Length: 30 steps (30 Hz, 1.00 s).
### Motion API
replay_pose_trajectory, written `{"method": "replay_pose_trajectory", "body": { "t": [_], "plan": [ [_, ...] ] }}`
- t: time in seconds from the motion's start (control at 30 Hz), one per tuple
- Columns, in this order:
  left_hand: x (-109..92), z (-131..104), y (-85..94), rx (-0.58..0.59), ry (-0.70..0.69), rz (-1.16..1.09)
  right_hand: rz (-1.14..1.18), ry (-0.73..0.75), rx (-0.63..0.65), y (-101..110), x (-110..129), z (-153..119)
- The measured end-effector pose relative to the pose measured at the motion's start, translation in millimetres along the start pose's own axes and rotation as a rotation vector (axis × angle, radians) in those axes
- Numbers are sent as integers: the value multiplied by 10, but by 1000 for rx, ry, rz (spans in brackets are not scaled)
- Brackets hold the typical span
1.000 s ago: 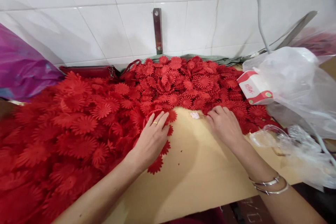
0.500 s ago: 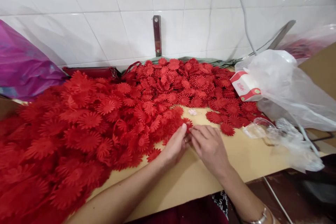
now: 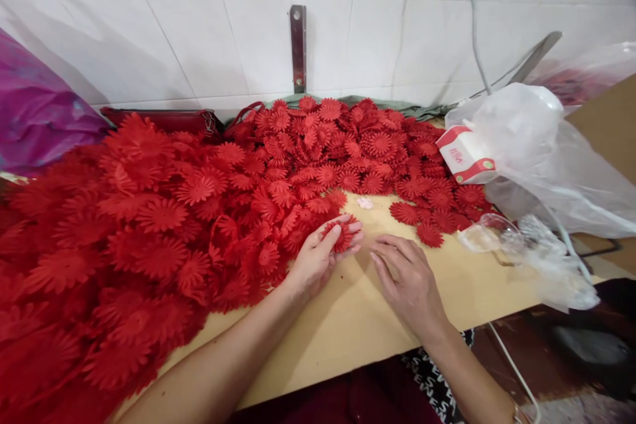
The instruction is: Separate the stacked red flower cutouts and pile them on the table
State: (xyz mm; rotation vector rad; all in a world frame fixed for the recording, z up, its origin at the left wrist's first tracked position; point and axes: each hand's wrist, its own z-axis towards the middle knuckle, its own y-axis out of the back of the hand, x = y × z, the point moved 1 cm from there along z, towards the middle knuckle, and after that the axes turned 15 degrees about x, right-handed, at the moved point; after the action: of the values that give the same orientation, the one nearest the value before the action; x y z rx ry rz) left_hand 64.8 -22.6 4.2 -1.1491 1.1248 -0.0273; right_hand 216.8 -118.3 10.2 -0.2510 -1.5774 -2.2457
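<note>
My left hand [image 3: 320,255] holds a red flower-shaped piece [image 3: 342,235], with the thumb on top and the fingers beneath it. To its right, my right hand [image 3: 405,271] hovers over the table with its fingers bent and a gap between thumb and forefinger; nothing shows between them. A big heap of red flower pieces [image 3: 163,215] spreads over the left side, and a second pile [image 3: 380,142] lies along the wall. A small pale pink piece [image 3: 364,203] rests on the table [image 3: 358,318] beyond my hands.
On the right are a red and white box [image 3: 466,156], a white plastic bag [image 3: 541,139], crumpled clear plastic [image 3: 541,258] and a cardboard piece [image 3: 609,126]. A purple bag [image 3: 37,106] and a dark red purse [image 3: 159,120] sit at the back left.
My hands were together and are now apart. My right hand has moved right and its fingers have loosened, while the red flower piece now lies visible in my left hand. The view has shifted slightly.
</note>
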Motion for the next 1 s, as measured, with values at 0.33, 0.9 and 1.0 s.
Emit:
{"method": "replay_pose_trajectory", "body": {
  "t": [0.33, 0.9, 1.0],
  "plan": [
    [35, 9, -19, 60, -61, 112, 86, -118, 124, 54, -475, 664],
    [-22, 126, -26, -49, -34, -254, 210, 427, 303, -143, -88, 881],
    [19, 140, -14, -60, -30, -234, 164, 405, 329, -221, -61, 856]
  ]
}}
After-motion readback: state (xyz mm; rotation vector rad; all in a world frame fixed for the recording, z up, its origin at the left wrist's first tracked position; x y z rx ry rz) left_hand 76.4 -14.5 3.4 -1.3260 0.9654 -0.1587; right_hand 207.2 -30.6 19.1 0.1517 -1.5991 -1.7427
